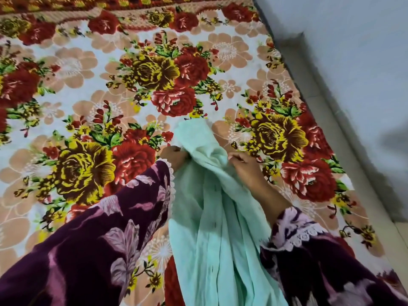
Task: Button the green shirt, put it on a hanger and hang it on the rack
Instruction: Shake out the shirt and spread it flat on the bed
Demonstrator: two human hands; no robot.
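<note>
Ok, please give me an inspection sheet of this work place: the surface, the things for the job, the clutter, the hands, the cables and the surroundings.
Surface: flowered blanket in red, yellow and beige, spread flat.
Job's things: green shirt, bunched in folds, lying on the blanket between the arms; no buttons visible; hanger and rack not seen.
Clutter: nothing seen.
Hands: left hand grips the shirt's left edge; right hand pinches the cloth on the other side. Both arms wear purple flowered sleeves.
Cables: nothing seen.
Surroundings: pale wall along the blanket's right edge.
</note>
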